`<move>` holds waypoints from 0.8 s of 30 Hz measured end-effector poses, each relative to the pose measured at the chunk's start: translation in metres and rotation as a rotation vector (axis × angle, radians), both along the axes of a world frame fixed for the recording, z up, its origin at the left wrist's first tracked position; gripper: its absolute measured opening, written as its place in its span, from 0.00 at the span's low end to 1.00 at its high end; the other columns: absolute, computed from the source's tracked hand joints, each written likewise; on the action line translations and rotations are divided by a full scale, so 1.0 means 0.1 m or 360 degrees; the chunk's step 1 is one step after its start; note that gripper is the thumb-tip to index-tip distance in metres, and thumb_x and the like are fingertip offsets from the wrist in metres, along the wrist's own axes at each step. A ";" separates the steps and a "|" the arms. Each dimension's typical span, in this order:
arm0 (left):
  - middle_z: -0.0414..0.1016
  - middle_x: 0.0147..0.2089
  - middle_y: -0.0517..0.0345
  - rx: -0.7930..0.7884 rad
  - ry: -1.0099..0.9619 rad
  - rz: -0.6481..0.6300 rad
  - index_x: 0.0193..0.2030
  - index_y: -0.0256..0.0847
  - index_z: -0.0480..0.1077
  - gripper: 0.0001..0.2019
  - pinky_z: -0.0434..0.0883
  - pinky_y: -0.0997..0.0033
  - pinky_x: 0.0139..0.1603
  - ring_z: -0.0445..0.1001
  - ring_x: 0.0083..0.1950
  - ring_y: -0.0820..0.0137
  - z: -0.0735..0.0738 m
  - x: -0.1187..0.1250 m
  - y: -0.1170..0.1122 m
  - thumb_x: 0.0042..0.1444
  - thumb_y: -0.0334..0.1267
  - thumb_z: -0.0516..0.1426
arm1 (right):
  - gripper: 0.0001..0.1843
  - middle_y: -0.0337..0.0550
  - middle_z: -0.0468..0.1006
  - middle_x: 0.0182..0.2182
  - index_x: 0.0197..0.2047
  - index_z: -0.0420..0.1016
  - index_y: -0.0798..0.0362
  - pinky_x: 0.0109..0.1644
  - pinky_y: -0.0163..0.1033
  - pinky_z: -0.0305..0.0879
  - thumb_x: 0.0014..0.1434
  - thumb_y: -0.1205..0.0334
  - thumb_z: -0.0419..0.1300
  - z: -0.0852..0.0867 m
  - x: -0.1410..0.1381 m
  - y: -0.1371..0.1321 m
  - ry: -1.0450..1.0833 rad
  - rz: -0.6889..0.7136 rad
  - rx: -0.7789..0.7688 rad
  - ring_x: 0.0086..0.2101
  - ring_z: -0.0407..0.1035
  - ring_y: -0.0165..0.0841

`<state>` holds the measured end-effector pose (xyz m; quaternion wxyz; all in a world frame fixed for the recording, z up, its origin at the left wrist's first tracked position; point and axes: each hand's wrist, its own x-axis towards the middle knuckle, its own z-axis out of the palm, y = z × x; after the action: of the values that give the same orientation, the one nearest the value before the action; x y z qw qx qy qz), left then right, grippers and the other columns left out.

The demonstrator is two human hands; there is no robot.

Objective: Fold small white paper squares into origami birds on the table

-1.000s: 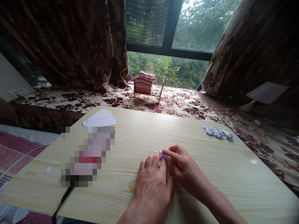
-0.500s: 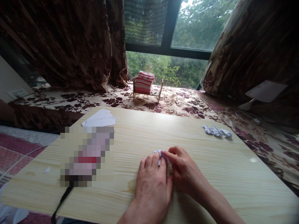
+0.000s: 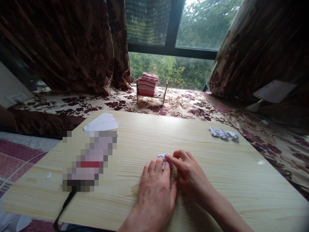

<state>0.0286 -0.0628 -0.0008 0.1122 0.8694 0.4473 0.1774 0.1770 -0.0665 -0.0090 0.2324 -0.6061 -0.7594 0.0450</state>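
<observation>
A small piece of folded white paper (image 3: 160, 156) lies on the light wooden table (image 3: 135, 141), mostly covered by my fingers. My left hand (image 3: 155, 185) rests over it palm down, fingertips bent onto the paper and thumb off to the side, holding it against the wood. From the right, my right hand (image 3: 190, 170) reaches in with its index fingertip on the paper's upper part; its other fingers are curled. What sits beneath the fingertips is hidden.
Folded paper pieces (image 3: 223, 133) sit in a row at the table's far right. At the left lie a larger paper sheet (image 3: 102, 122), a blurred-out object (image 3: 90, 161) with a black strap (image 3: 64, 207), and a paper scrap (image 3: 48, 175). A small rack (image 3: 165, 91) holds striped cloths (image 3: 147, 84) beyond.
The view has shifted slightly. Both hands remain at the folded paper, with only a small shift of the fingers over it.
</observation>
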 end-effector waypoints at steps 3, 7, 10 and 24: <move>0.68 0.56 0.41 -0.0007 0.0015 -0.0019 0.56 0.32 0.66 0.21 0.63 0.47 0.58 0.65 0.56 0.54 0.00 -0.01 -0.01 0.58 0.38 0.51 | 0.30 0.49 0.71 0.39 0.52 0.73 0.50 0.43 0.46 0.65 0.50 0.81 0.50 0.00 0.00 0.01 0.0000 -0.0020 -0.0006 0.40 0.63 0.39; 0.66 0.58 0.38 0.0072 0.0009 -0.0064 0.58 0.29 0.64 0.23 0.63 0.47 0.59 0.63 0.59 0.52 -0.05 -0.04 -0.03 0.57 0.37 0.52 | 0.31 0.48 0.71 0.39 0.53 0.72 0.48 0.43 0.45 0.65 0.50 0.81 0.50 -0.02 0.01 0.01 -0.0011 0.0037 0.0005 0.40 0.62 0.39; 0.65 0.59 0.38 0.0103 -0.0010 -0.0069 0.58 0.29 0.63 0.23 0.63 0.48 0.60 0.62 0.60 0.52 -0.09 -0.05 -0.05 0.57 0.37 0.52 | 0.29 0.48 0.71 0.39 0.51 0.73 0.49 0.43 0.45 0.65 0.49 0.81 0.50 -0.02 0.00 0.01 -0.0010 0.0009 0.0038 0.40 0.62 0.39; 0.70 0.49 0.47 0.0172 0.0101 -0.0080 0.51 0.37 0.69 0.15 0.58 0.48 0.58 0.66 0.52 0.59 0.18 -0.20 0.37 0.59 0.32 0.49 | 0.32 0.48 0.70 0.38 0.52 0.73 0.48 0.43 0.45 0.65 0.49 0.83 0.49 -0.03 0.00 0.02 -0.0034 0.0023 0.0039 0.39 0.61 0.38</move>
<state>0.0082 -0.0261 0.0175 0.0552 0.8904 0.4183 0.1707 0.1774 -0.0645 -0.0119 0.2314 -0.5982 -0.7666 0.0310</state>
